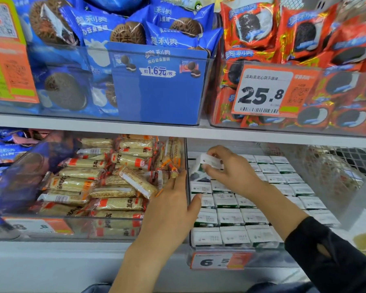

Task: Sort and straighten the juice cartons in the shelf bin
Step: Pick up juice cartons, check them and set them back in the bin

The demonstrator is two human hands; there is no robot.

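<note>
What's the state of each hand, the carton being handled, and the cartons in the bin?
Right hand: fingers pinch a lifted carton.
Lifted carton: tilted, raised above the rows.
Left hand: fingers straight, resting across the bin divider.
Cartons in bin: upright, packed in rows.

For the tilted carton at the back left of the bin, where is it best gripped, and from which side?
Best by its raised upper end, from above, as the right hand pinches the tilted carton now. That end sticks up above the packed cartons, while its lower end sits down among them against the bin wall, likely leaving fingers little room.
</note>
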